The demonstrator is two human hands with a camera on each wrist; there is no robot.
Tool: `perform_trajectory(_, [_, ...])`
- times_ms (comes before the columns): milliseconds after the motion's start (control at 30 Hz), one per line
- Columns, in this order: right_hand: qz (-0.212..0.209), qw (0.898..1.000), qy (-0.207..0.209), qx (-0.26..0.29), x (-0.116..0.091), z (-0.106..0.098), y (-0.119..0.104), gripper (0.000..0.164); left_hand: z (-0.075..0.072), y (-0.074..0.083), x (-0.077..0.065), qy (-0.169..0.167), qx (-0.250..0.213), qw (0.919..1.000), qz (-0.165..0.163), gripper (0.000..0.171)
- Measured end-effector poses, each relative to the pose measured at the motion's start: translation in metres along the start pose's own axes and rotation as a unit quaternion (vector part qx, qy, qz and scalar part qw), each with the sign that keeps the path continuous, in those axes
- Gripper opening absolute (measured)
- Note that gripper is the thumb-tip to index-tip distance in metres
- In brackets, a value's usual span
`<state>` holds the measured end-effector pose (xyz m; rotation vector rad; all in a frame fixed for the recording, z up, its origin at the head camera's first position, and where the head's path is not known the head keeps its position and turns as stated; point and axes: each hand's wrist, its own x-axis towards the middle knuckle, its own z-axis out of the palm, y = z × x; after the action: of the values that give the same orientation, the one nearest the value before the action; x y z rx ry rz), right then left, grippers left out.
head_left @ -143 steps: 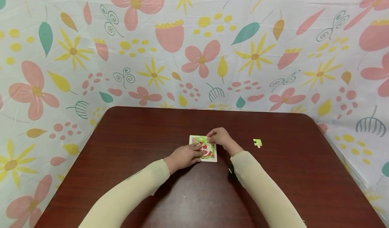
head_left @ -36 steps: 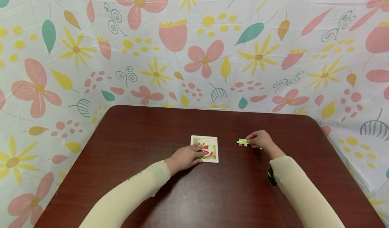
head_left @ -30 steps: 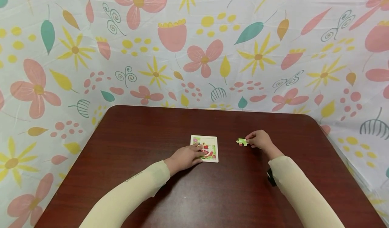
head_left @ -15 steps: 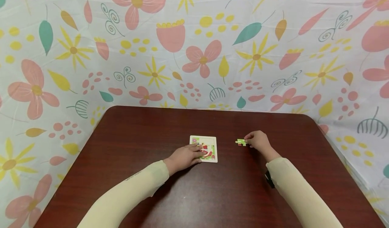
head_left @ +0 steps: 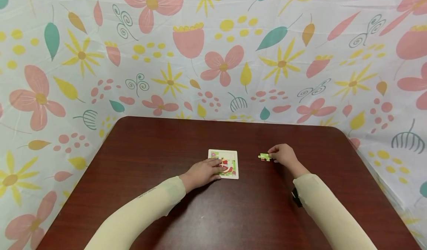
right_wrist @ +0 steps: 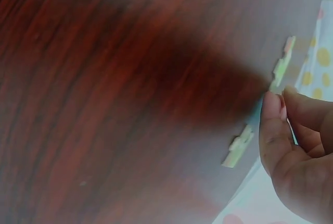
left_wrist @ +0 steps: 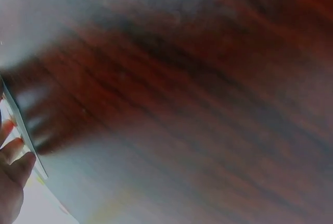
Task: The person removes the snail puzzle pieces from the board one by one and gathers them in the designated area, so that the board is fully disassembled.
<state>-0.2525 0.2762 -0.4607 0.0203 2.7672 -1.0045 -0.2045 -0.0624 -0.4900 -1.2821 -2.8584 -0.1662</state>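
Note:
My left hand [head_left: 201,173] rests with its fingers spread over a small square jigsaw puzzle [head_left: 232,176], covering its left part. The puzzle has a cream frame and a green and red picture; its upper right part shows pale and bare. To the right, thumb and fingers of my right hand [head_left: 283,155] pinch the edge of a green jigsaw piece [head_left: 264,156], held low over the table. In the right wrist view, another jigsaw piece [right_wrist: 238,146] lies on the table beside my right hand; from the head that piece is hidden by the hand.
Both hands work over a dark reddish-brown table [head_left: 160,139] with rounded far corners. A white cloth [head_left: 220,27] with pastel flowers and leaves hangs behind it and along the sides. The left wrist view holds mostly blurred tabletop.
Since the oldest frame, my right hand has gone from the puzzle to the right, and the puzzle's upper right part has become bare. Lately the pinched piece has shifted slightly left; my left hand stays put.

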Motion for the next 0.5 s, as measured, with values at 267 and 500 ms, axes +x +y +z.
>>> perform_trajectory(267, [-0.021,0.999,-0.006,0.031,-0.005,0.002,-0.022,0.031,0.002,0.002,-0.001,0.029,-0.014,0.9993,0.017,0.037])
perform_trajectory(500, [0.004,0.99,-0.042,0.137,-0.002,0.026,-0.052,0.036,0.002,0.005,-0.009,0.059,0.003,0.9973,0.043,0.032])
